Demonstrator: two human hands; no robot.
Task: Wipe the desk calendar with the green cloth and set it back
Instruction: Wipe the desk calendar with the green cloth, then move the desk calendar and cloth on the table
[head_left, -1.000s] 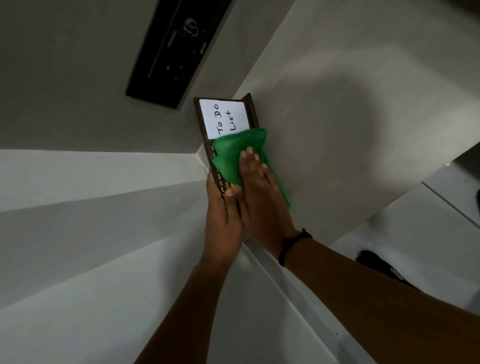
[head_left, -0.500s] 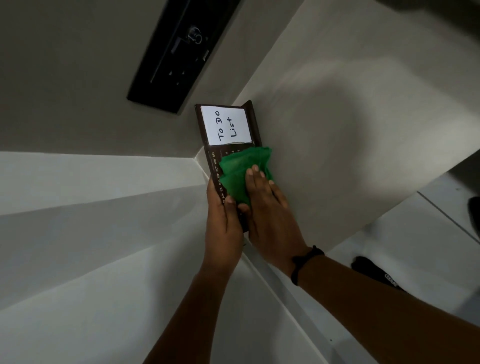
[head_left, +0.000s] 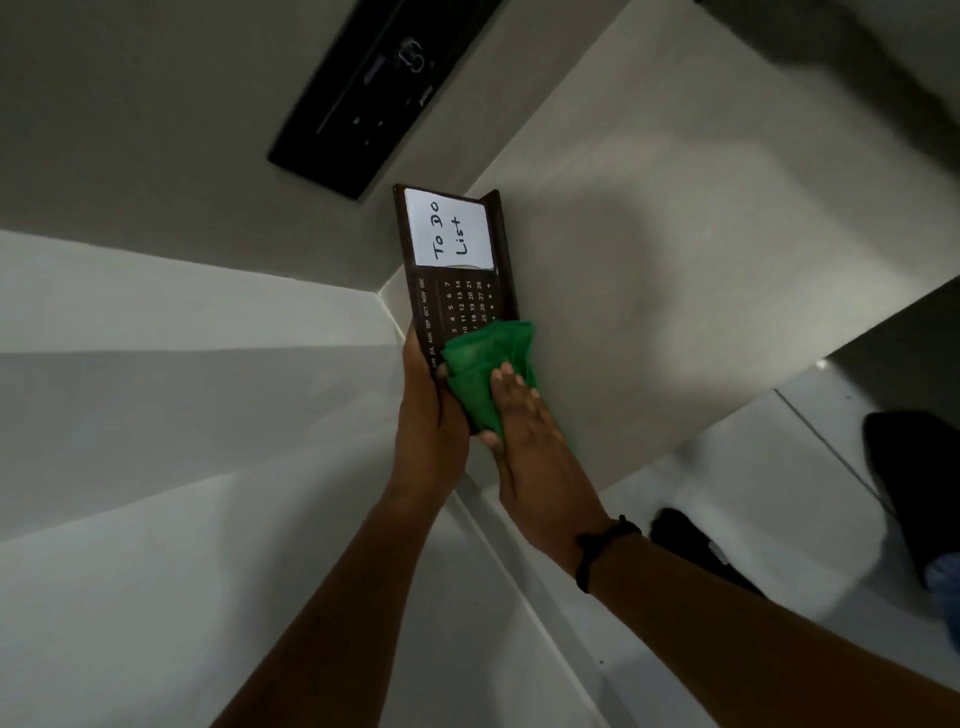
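The desk calendar (head_left: 457, 270) is a dark brown board with a white "To Do List" card on its far half and month names and date numbers on the near half. My left hand (head_left: 428, 415) grips its near left edge and holds it up above the corner of the beige surface. My right hand (head_left: 530, 436) presses the green cloth (head_left: 480, 366) flat against the calendar's near end, fingers spread over the cloth. The cloth hides the lowest dates and the calendar's near right corner.
A beige desk surface (head_left: 701, 260) lies to the right, a grey wall with a black panel (head_left: 379, 88) beyond. White ledges (head_left: 182, 467) slope at the left. Pale floor tiles and dark shoes (head_left: 909, 483) show at the lower right.
My right hand has slid the green cloth down the calendar face toward me, uncovering the card and then the date numbers. The left hand keeps its hold.
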